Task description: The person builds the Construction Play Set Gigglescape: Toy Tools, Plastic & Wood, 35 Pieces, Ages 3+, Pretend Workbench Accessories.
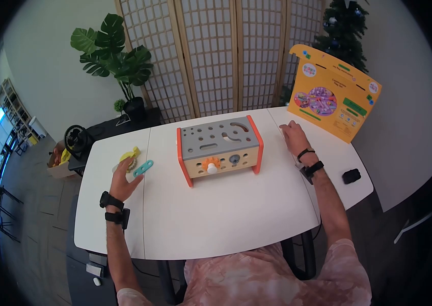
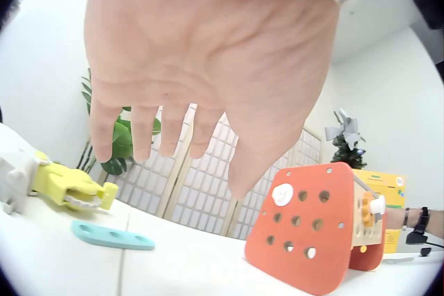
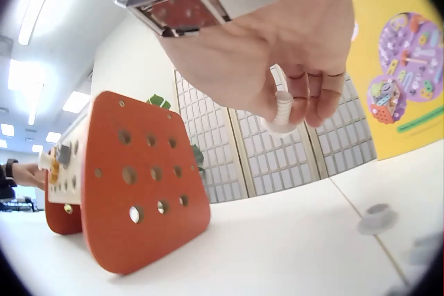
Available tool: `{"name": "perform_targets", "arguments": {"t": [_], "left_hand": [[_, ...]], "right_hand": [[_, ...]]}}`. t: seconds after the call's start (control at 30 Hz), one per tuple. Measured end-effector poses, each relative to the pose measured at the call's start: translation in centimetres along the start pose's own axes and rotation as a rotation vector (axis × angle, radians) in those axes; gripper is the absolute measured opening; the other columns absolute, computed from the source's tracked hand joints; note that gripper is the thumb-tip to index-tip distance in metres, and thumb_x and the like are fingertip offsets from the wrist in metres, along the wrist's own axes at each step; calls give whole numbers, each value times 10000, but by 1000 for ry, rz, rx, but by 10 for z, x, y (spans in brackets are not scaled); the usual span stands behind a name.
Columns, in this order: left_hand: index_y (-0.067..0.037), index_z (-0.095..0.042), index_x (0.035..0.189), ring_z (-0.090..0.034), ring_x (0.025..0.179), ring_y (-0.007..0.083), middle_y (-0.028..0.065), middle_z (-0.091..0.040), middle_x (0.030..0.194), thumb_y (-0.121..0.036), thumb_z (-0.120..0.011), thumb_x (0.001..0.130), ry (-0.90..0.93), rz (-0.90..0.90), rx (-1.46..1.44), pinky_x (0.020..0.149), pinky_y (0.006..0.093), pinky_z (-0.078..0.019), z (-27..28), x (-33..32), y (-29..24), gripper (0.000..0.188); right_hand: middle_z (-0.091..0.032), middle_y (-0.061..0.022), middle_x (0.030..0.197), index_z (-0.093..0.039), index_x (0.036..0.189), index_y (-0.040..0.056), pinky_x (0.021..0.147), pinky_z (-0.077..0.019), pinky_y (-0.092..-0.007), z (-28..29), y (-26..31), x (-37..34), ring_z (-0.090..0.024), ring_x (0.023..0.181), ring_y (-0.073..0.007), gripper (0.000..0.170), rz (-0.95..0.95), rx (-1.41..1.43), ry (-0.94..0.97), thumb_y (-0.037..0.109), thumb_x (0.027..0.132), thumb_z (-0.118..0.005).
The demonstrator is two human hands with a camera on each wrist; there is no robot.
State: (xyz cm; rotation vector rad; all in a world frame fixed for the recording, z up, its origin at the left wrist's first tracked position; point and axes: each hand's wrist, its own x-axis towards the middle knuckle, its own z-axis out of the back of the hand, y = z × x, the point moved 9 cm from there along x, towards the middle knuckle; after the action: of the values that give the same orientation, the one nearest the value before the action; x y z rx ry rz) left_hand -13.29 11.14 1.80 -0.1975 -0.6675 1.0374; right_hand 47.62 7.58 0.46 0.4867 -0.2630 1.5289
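Note:
My right hand (image 1: 296,138) pinches a white threaded plastic bolt (image 3: 283,110) between thumb and fingers, to the right of the toy workbench. On the left, my left hand (image 1: 120,182) hangs over the table with its fingers extended and nothing in its grip. A yellow toy piece (image 2: 75,186) and a teal strip with holes (image 2: 112,236) lie by it, along with a grey-white piece (image 2: 14,176). Between the hands stands the toy workbench (image 1: 219,136), grey-topped with red-orange sides. Its front carries an orange gear (image 1: 218,162) with a white bolt head (image 1: 212,169) and a grey round piece (image 1: 234,159).
A grey flanged piece (image 3: 379,218) lies on the table below the right hand. The yellow cardboard box (image 1: 334,94) stands upright at the back right. Near the right edge sits a small black object (image 1: 351,176). A folding screen (image 1: 211,61) rises behind the white table (image 1: 226,214).

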Motion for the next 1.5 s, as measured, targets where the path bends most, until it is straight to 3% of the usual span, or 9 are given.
{"name": "perform_targets", "arguments": {"t": [0.2, 0.27, 0.4, 0.5, 0.57, 0.7, 1.1, 1.27, 1.5], "left_hand": [[-46, -591, 1461, -534, 1447, 385, 215, -587, 1519, -216, -705, 1036, 55, -151, -90, 1197, 461, -415, -9, 27, -98, 471], [-48, -587, 1469, -530, 1450, 387, 217, -577, 1532, -216, -684, 1049, 53, -185, -160, 1204, 458, -405, -15, 35, -130, 462], [-53, -595, 1478, -506, 1469, 390, 216, -518, 1595, -239, -585, 1101, 50, -260, -229, 1217, 455, -387, -36, 56, -167, 420], [-54, -615, 1465, -457, 1509, 394, 214, -475, 1633, -238, -547, 1110, 38, -292, -200, 1234, 461, -370, -59, 68, -171, 406], [-68, -626, 1450, -393, 1543, 425, 208, -488, 1623, -236, -559, 1098, 52, -282, -189, 1262, 487, -343, -73, 74, -168, 395], [-63, -644, 1440, -334, 1575, 436, 198, -510, 1610, -170, -513, 1077, 18, -304, -227, 1283, 504, -306, -87, 73, -161, 400], [-56, -700, 1367, -358, 1568, 397, 160, -569, 1569, -58, -491, 1011, -88, -276, -307, 1280, 484, -299, -94, 73, -155, 412], [-63, -713, 1349, -363, 1567, 388, 157, -588, 1551, -43, -501, 1002, -119, -253, -344, 1279, 482, -301, -94, 71, -153, 407], [-61, -715, 1346, -362, 1570, 385, 158, -586, 1554, -39, -507, 1000, -126, -243, -339, 1280, 480, -300, -93, 70, -155, 405]], "right_hand": [[-714, -144, 985, -678, 1191, 47, 789, -579, -392, 50, 42, 9, -711, 874, -315, 191, -57, 406, -112, 72, 1003, -663], [-757, -99, 980, -673, 1174, 46, 781, -595, -322, 64, 61, 10, -748, 844, -212, 200, -94, 672, -130, 52, 978, -712], [-768, -58, 1117, -681, 1202, 33, 914, -588, -289, 72, 102, 11, -726, 1003, -116, 212, -60, 1061, -104, 11, 993, -710], [-777, -57, 1027, -709, 1240, 41, 920, -619, -296, 70, 125, 8, -752, 975, -137, 266, 35, 1069, -159, 18, 975, -723], [-781, -81, 1145, -728, 1245, 36, 969, -573, -298, 65, 131, 2, -747, 1064, -147, 278, 39, 1055, -129, 10, 968, -735], [-768, -101, 1034, -755, 1227, 90, 908, -564, -328, 60, 137, -9, -737, 962, -191, 305, 61, 844, -183, 64, 925, -787], [-793, -91, 1121, -713, 1122, 9, 979, -575, -318, 60, 142, -14, -753, 1059, -199, 204, 120, 945, -247, 1, 923, -758], [-788, -91, 1038, -707, 1106, 3, 888, -572, -310, 63, 144, -16, -727, 916, -176, 165, 129, 905, -292, 35, 945, -721], [-685, -67, 1022, -714, 1109, 5, 862, -544, -304, 62, 149, -12, -675, 928, -162, 168, 88, 943, -328, 59, 952, -736]]}}
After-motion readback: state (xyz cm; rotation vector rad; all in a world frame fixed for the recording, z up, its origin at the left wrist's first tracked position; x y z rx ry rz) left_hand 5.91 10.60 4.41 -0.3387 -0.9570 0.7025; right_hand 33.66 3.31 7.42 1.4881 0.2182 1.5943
